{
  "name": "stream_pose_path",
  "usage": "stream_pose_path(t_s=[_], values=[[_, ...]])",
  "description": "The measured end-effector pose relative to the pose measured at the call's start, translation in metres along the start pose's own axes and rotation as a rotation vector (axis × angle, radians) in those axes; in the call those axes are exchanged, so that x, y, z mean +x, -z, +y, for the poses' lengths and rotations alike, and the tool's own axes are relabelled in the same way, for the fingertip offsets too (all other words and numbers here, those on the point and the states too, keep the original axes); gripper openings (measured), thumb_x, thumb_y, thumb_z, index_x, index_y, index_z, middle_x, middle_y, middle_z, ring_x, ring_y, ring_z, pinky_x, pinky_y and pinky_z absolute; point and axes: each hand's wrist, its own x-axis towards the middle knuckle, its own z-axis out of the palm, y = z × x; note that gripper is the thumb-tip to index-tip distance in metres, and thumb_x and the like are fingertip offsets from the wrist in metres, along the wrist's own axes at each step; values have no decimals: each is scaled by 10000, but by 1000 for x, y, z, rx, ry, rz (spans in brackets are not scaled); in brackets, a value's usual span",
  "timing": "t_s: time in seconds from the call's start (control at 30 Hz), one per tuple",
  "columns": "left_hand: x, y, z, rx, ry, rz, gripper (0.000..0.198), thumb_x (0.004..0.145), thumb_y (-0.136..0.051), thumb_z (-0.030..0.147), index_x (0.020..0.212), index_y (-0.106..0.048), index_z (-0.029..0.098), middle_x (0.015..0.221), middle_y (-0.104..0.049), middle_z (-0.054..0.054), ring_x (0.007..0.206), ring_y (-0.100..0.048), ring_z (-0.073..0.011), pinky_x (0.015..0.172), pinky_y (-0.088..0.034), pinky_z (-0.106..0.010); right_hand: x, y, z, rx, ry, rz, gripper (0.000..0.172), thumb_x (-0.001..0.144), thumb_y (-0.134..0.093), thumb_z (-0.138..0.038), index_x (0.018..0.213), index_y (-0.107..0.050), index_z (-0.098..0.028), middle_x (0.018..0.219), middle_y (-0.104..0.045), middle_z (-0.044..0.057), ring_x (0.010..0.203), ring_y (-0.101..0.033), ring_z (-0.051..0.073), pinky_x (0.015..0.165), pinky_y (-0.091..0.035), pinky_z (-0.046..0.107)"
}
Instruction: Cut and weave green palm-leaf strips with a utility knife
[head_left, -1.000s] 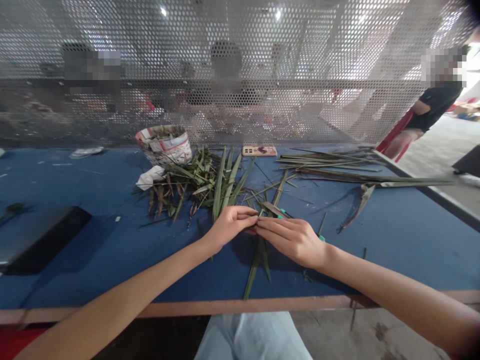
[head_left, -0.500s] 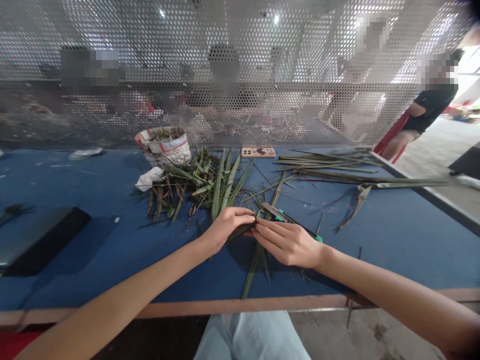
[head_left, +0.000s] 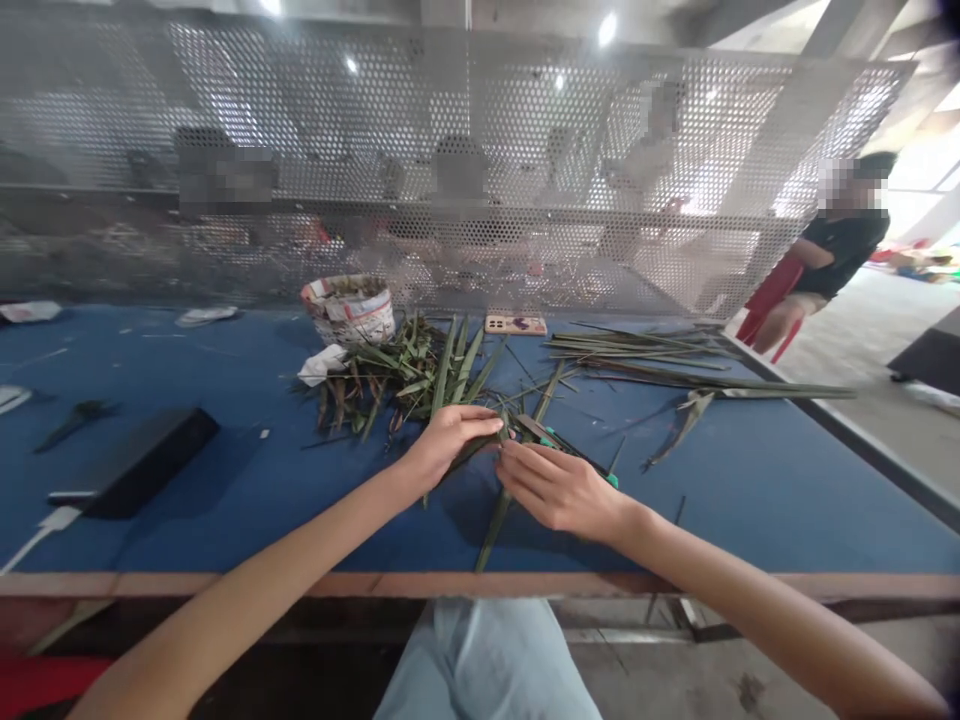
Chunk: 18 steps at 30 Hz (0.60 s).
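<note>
My left hand (head_left: 448, 438) is closed on a long green leaf strip (head_left: 474, 449), pinching it between thumb and fingers. Close against it, my right hand (head_left: 553, 484) has its fingertips together on the same strip, near a small folded part that the fingers half hide. More green leaf strips (head_left: 491, 530) lie crossed on the blue table under the hands. Just behind my right hand rests a cutter with a green and black handle (head_left: 581, 455), partly covered by the fingers. A pile of leaves and dry trimmings (head_left: 405, 365) sits beyond my left hand.
At the back stand a paper-wrapped pot (head_left: 349, 312) and a phone (head_left: 515, 325) before a perforated metal screen (head_left: 525, 180). Long leaf strips (head_left: 637, 348) lie at the back right. A black box (head_left: 150, 465) with a white cable is at left. A person (head_left: 840, 245) sits at far right.
The camera view has tilted up and shifted left a little. My right fingertips have moved slightly down from the left ones, and a small piece of leaf shows between the hands.
</note>
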Motion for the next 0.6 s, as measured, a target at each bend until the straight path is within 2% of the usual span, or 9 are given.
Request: stream_pose_path(t_s=[0.1,0.17,0.2,0.27,0.33,0.4,0.5,0.6], values=[[-9,-3,12,-99,-111,48,86,661,-749,162,710,-707,104,741,-704,-64,693,-643,-137,708,-507,-241,4,20,-23,102,-50,26,214,889,-532,-124,1068,-638,-76,1038,-685,114,1129,-553,223,981,-432,343],[-15,-8,16,-197,-190,89,69,697,-723,157,726,-710,95,777,-717,-71,718,-652,-127,723,-507,-222,9,30,-41,172,-190,161,210,904,-545,-240,1048,-646,-123,915,-699,83,999,-586,199,876,-454,322],[-18,-12,16,-258,-223,118,64,716,-707,157,734,-711,96,788,-722,-71,708,-653,-119,723,-508,-218,13,34,-50,192,-318,215,160,899,-560,-260,975,-655,-157,821,-691,59,896,-594,181,797,-452,303],[-23,-21,13,-357,-260,164,45,730,-685,139,721,-705,99,762,-721,-61,670,-651,-109,704,-511,-212,23,36,-64,266,-585,154,204,896,-560,-357,844,-639,-177,718,-655,50,780,-579,180,688,-417,291],[-27,-32,5,-402,-295,150,52,746,-672,135,741,-705,95,788,-724,-65,668,-653,-106,696,-512,-207,32,31,-73,333,-833,51,275,907,-523,-422,880,-620,-167,735,-648,61,746,-572,181,663,-389,280],[-29,-41,-5,-454,-312,185,58,755,-662,137,734,-701,98,764,-719,-56,643,-647,-99,673,-509,-201,39,21,-77,377,-992,-8,281,940,-464,-395,821,-592,-174,708,-635,46,667,-563,155,596,-341,251],[-31,-46,-21,-496,-353,235,37,748,-664,123,739,-698,112,758,-716,-39,637,-646,-90,677,-504,-193,39,6,-81,423,-1090,-44,292,954,-416,-311,733,-557,-182,622,-595,17,549,-518,124,524,-257,239],[-32,-43,-36,-532,-378,238,42,739,-679,119,697,-682,121,722,-707,-23,623,-640,-82,663,-497,-180,32,0,-84,541,-1076,-41,268,914,-453,-286,677,-524,-184,578,-562,-3,516,-484,108,519,-248,217]])
